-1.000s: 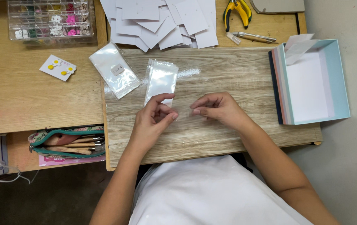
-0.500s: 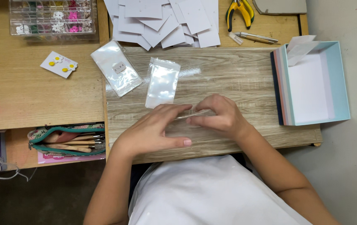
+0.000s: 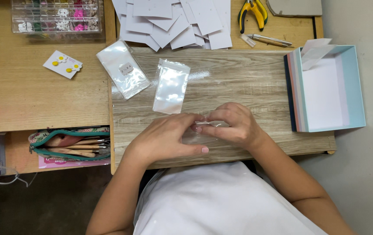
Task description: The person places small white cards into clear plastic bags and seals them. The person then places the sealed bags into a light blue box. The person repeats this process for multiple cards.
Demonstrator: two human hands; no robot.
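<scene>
Spread across your desk is a grey wood-grain board [image 3: 247, 82], laid over the lighter wooden desk [image 3: 34, 100] and reaching right up to your body. Your left hand [image 3: 167, 137] and right hand [image 3: 234, 126] meet at the near middle of that board, fingertips touching. Between them you pinch a small clear plastic bag [image 3: 195, 137]: it lies flat on the board under your left fingers, and your right thumb and forefinger are closed on its upper edge. Your left fingers are stretched out and close together, pressing down on it; the right ones are curled in. Whether anything is inside the bag cannot be told.

Just beyond your hands lies a second clear bag [image 3: 171, 86], lengthwise and apart from them. A pack of clear bags [image 3: 123, 74] with a small label sits at the board's left corner, tilted. Behind it, a heap of white cards [image 3: 173, 21] overlaps the board's far edge. To your right stands an open pale blue box [image 3: 358, 87], its inside white. Yellow-handled pliers [image 3: 252, 13] lie near the far edge, a bead organiser [image 3: 58, 17] at the far left, and a card with yellow flower earrings [image 3: 63, 64] in front of it. An open pencil case [image 3: 71, 146] rests on the lower shelf at your left.
</scene>
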